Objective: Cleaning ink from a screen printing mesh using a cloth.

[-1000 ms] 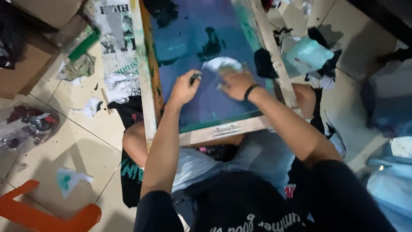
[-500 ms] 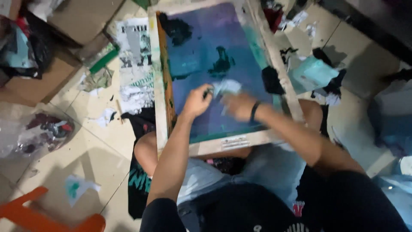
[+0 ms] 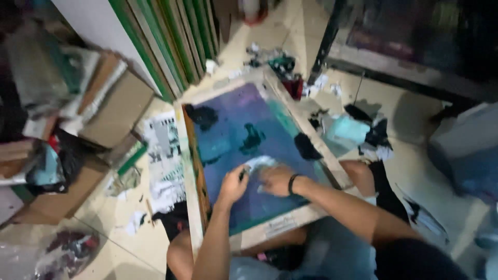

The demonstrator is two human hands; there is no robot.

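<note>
Sitting on the tiled floor, the person has a wooden printing frame leaning on the knees, with its blue and green stained mesh facing up. Both hands are on the mesh, in the lower middle of it.

The left hand has its grip curled almost closed around a small dark thing between thumb and fingers; the picture is too blurred to tell what it is. The right hand lies flat with fingers spread, pressing on a pale rag that rests on the mesh at 12 o'clock from both hands. I cannot tell if its grip really holds the rag or only presses it. A black band is on the right wrist.

Dark ink spots are on the mesh: one at 11 o'clock from the hands, near the left bar, one at 12 o'clock in the middle, and one at 2 o'clock beside the right bar.

At 9 o'clock from the frame, printed paper sheets lie on the floor, and further out are cardboard boxes. At 11 o'clock, green-edged frames stand against the wall. At 2 o'clock, crumpled pale and black rags lie on the floor.
</note>
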